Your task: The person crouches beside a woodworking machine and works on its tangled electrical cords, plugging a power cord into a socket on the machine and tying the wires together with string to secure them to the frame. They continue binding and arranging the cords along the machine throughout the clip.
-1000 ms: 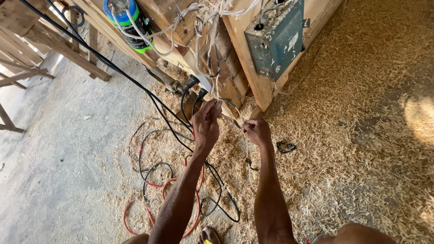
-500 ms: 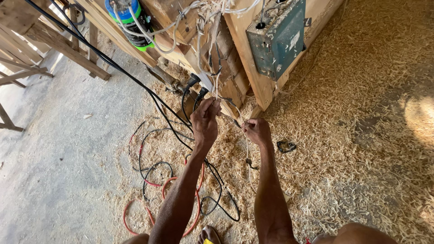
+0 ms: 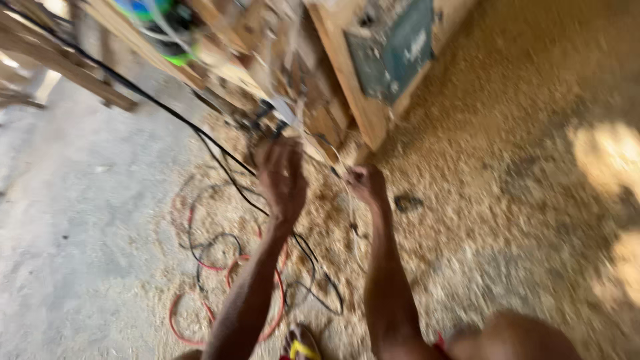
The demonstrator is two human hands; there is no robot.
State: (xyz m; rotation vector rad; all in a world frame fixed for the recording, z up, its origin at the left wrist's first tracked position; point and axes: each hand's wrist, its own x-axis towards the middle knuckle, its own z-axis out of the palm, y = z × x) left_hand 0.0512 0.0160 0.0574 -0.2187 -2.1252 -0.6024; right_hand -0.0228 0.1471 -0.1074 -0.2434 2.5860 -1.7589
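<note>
Your left hand (image 3: 281, 179) and right hand (image 3: 367, 185) each look closed on the thin pale wire (image 3: 337, 157) strung between them, just below the wooden frame (image 3: 347, 100), though blur hides the fingers. Keep it taut, clear of the floor cables (image 3: 220, 240).

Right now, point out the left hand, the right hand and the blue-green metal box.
left hand (image 3: 281, 179), head view, back of the hand.
right hand (image 3: 367, 185), head view, its knuckles.
blue-green metal box (image 3: 393, 50), head view, middle of its front face.
</note>
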